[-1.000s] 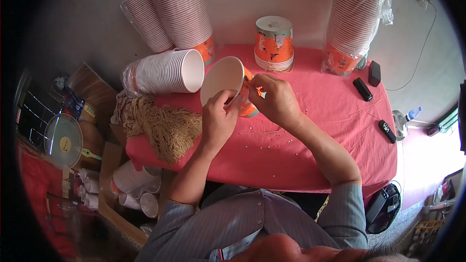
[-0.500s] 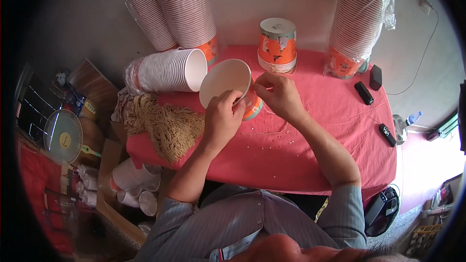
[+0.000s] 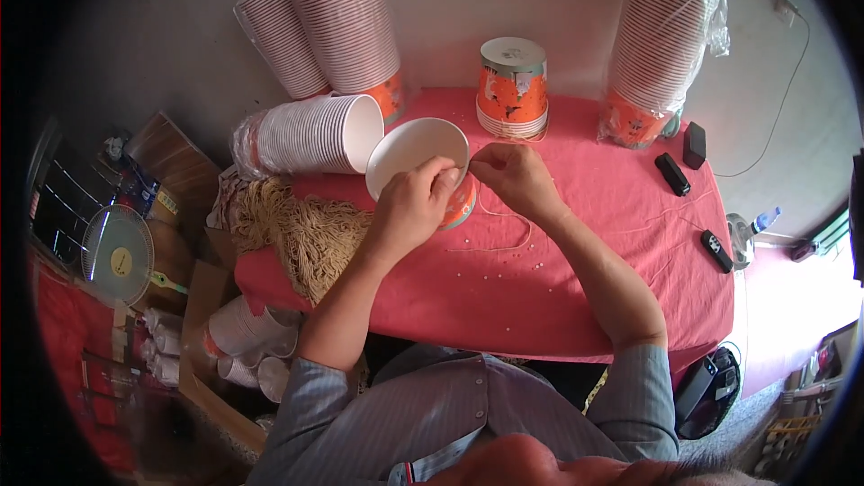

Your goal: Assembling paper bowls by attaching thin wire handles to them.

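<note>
A paper bucket [image 3: 407,146], white inside and orange with a green band outside, stands tilted in front of me with its mouth facing up towards me. My left hand [image 3: 412,207] is closed at its near right rim, thumb and fingers pinched together. Right beside it, my right hand [image 3: 520,182] pinches what looks like the end of a thin cord at the rim. Pale cord [image 3: 527,236] trails below onto the pink cloth. Fingers hide the exact spot where cord meets bucket.
A heap of beige cords [image 3: 315,238] lies left, beside a bucket stack on its side [image 3: 306,135]. An upturned bucket stack [image 3: 513,90] stands at the back. Wrapped stacks [image 3: 661,36] rise behind. Small white bits dot the pink cloth [image 3: 450,297]. Black devices [image 3: 673,174] sit right.
My left hand has moved up along the rim, closer to my right fingertips. The bucket has tipped slightly, its mouth turned more upward. My right hand has shifted slightly.
</note>
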The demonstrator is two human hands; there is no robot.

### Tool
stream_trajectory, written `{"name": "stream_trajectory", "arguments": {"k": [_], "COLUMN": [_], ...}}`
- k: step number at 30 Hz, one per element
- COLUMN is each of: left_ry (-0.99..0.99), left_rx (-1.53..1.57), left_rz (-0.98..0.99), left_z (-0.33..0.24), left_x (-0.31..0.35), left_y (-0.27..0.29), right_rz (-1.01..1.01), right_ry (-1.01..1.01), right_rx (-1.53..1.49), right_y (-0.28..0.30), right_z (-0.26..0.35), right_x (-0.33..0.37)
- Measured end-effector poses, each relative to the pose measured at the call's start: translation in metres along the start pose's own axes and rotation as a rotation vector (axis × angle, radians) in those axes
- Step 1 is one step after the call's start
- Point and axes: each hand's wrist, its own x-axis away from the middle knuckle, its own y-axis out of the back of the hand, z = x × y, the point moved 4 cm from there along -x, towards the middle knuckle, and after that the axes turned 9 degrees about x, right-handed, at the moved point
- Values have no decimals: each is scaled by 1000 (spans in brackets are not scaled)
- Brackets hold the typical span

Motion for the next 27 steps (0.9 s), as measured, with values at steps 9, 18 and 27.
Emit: {"name": "stream_trajectory", "arguments": {"k": [9, 18, 27], "left_ry": [82, 95, -474], "left_rx": [-15, 18, -275], "left_rz": [241, 303, -436], "left_z": [25, 26, 7], "left_x": [-30, -32, -12], "left_y": [-2, -7, 12], "right_rz": [43, 65, 180], "right_ry": [-15, -2, 32], "right_rx": [20, 31, -96], "right_y": [-4, -6, -24], "right_z": [-7, -5, -35], "right_x": [-1, -1, -11]}}
